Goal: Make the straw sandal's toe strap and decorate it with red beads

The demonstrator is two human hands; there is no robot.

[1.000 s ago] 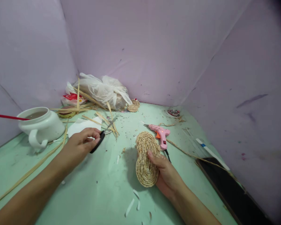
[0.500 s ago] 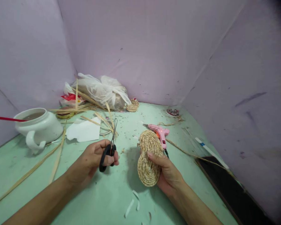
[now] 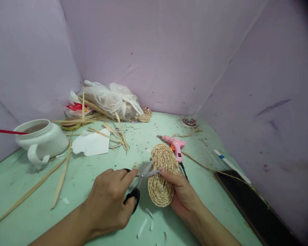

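My left hand (image 3: 113, 198) grips black-handled scissors (image 3: 142, 176) by the finger loops. Their blades are parted and reach the left side of a coiled, figure-eight sole of braided straw (image 3: 161, 191). My right hand (image 3: 186, 194) holds that straw sole from its right side, thumb on the top face and fingers behind it. The scissor tips lie over the sole's narrow waist, close to my right thumb. Just beyond the sole, a pink glue gun (image 3: 176, 145) lies on the table.
On the left stands a white pot (image 3: 45, 143) with a red stick in it. Straw strips (image 3: 61, 177), white paper (image 3: 91, 143) and a plastic bag (image 3: 113, 100) lie further back. A dark board (image 3: 246, 198) and a white strip (image 3: 231, 165) are on the right.
My left hand has turned palm-down and moved right, bringing the scissors from upright and closed to opened against the sole's edge. The sole has shifted slightly left.
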